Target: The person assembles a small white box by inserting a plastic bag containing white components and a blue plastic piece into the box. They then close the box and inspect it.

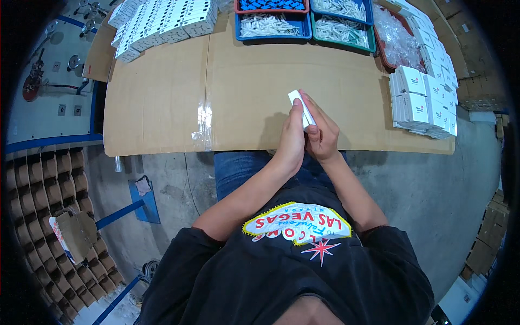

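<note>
A small white box (301, 111) is held upright on its narrow side between my two hands, just above the near edge of the cardboard-covered table (249, 81). My left hand (291, 138) presses against its left side, with the thumb along the top edge. On the other side my right hand (324, 132) wraps its fingers around the box. Much of the box is hidden by my palms and fingers, so I cannot tell whether its ends are closed.
White boxes (168, 24) stand in rows at the far left, and more white box stacks (425, 103) at the right. Blue trays (271, 39) and a green tray (346, 45) hold white pieces at the back. A red bin (383, 53) holds clear plastic bags.
</note>
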A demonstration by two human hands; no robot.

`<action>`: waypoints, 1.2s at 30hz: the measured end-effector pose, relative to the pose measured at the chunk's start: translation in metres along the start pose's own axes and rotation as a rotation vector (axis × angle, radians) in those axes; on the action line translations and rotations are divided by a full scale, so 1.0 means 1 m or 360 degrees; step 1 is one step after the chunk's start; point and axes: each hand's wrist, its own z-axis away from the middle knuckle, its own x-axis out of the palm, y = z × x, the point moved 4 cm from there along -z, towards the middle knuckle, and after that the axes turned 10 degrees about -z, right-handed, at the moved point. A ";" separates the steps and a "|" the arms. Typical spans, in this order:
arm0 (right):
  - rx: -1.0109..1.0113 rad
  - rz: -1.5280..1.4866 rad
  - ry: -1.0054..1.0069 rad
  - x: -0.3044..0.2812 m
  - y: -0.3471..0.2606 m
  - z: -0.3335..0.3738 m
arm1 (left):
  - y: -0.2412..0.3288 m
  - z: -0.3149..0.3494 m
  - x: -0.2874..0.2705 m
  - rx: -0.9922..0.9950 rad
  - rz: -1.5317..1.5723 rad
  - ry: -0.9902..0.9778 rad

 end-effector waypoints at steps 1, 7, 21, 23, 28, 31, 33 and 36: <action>0.0007 0.0001 0.0004 0.000 0.001 0.000 | 0.000 0.000 -0.001 -0.0011 -0.0014 0.0009; 0.0103 -0.0064 -0.0040 0.001 0.001 0.000 | 0.000 0.000 0.000 0.0004 0.0040 0.0033; 0.1148 -0.0783 -0.0138 -0.016 0.020 0.002 | 0.004 -0.005 -0.017 -0.0028 -0.0322 0.0074; 0.1140 -0.0786 -0.0216 -0.017 0.018 0.001 | 0.004 -0.004 -0.015 -0.0024 -0.0292 0.0030; 0.0938 -0.0620 -0.0214 -0.018 0.016 0.002 | 0.004 -0.006 -0.018 -0.0284 0.0034 -0.0173; 0.0618 -0.0269 -0.0310 -0.015 0.005 -0.002 | -0.003 -0.006 -0.015 -0.0432 0.0166 -0.0418; 0.0454 -0.0088 -0.0308 -0.014 0.000 -0.002 | -0.005 -0.004 -0.010 -0.0344 0.0076 -0.0295; 0.0417 0.0013 -0.0267 -0.013 -0.011 -0.005 | 0.000 0.000 -0.006 -0.0271 0.0053 -0.0279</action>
